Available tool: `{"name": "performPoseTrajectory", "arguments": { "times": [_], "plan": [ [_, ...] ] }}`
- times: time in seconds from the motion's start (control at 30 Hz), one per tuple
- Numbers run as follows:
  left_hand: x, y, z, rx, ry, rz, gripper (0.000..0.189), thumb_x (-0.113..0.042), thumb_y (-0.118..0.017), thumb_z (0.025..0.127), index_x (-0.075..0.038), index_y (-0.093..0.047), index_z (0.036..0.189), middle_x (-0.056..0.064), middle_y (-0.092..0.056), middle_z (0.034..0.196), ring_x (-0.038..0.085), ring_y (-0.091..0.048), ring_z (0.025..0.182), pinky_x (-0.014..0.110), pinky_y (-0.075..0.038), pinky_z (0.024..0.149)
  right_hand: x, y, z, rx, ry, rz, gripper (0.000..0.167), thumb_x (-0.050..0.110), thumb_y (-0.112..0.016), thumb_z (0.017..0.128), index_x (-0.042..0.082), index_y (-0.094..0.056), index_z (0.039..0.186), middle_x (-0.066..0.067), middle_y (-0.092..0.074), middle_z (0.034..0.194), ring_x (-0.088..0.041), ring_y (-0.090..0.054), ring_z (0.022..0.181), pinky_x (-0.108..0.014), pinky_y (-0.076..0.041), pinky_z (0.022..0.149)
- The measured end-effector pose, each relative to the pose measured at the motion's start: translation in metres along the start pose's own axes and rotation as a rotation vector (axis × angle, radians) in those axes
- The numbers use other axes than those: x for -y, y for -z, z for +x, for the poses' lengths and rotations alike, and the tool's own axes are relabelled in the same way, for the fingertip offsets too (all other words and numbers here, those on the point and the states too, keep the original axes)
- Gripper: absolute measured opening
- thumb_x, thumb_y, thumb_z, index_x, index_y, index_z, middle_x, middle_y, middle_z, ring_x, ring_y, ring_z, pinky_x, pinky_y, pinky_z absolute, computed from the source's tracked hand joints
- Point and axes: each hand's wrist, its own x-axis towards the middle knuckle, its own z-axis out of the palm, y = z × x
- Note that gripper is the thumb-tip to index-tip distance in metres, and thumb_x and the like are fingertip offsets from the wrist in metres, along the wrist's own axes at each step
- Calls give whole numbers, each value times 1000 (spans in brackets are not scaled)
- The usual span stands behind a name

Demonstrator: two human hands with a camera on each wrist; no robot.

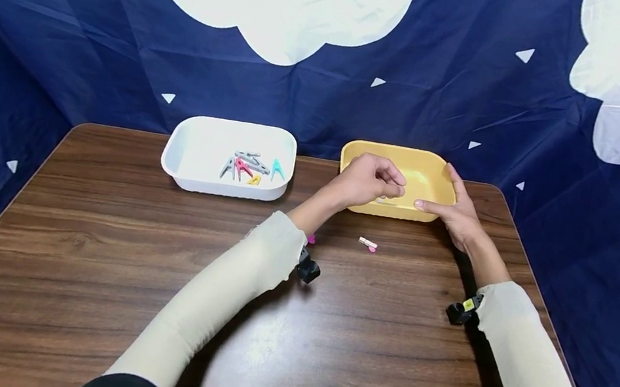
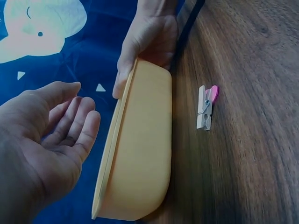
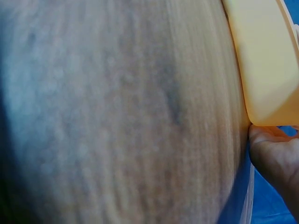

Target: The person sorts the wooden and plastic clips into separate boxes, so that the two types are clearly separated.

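Note:
Above the yellow basin (image 1: 402,212), the left hand (image 1: 368,178) hovers with its fingers loosely bent. Its palm side in the left wrist view shows nothing held. The right hand (image 1: 461,218) grips the basin's right end, thumb over the rim and fingers along the side. A small pale thing (image 1: 382,200) lies inside the basin by its front wall, mostly hidden by the left hand. On the table in front of the basin is a wooden clothespin (image 1: 367,244) with a pink decoration, also plain in the left wrist view.
A white basin (image 1: 227,189) at the back left holds several plastic clips (image 1: 249,164) in grey, red, teal and yellow. A pink piece (image 1: 311,239) on the table is partly hidden by the left cuff. Behind the brown table (image 1: 71,239) hangs a blue cloth.

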Motion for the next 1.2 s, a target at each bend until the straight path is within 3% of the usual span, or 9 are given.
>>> {"name": "performPoseTrajectory", "arguments": {
  "times": [0.27,0.57,0.9,1.2],
  "plan": [
    [-1,-2,-6,11,-30,12,10,-9,-86,99,-3,-84,108,0,-77,90,9,-67,79,19,-55,72,0,-1,0,5,-5,11,122,5,-85,99,39,-4,183,4,0,193,-22,-24,173,-17,-39,129],
    [-4,-5,-12,59,-61,43,12,-11,-85,101,-4,-84,110,1,-78,92,9,-67,82,20,-55,76,0,-1,0,7,-3,18,121,6,-85,99,39,-4,183,4,-1,193,-24,-27,171,-17,-43,125],
    [-5,-6,-19,83,-81,58,11,-12,-86,101,-5,-84,108,4,-81,97,11,-70,85,21,-56,79,-1,-1,1,9,-1,21,122,5,-85,99,40,-4,183,4,0,193,-24,-26,172,-24,-38,132],
    [-10,-10,-25,106,-75,62,10,-12,-86,101,-6,-85,109,4,-82,97,10,-72,88,20,-57,81,-1,-1,0,6,-1,25,122,6,-85,98,39,-4,183,4,0,193,-25,-27,172,-15,-45,122]
  ]
}}
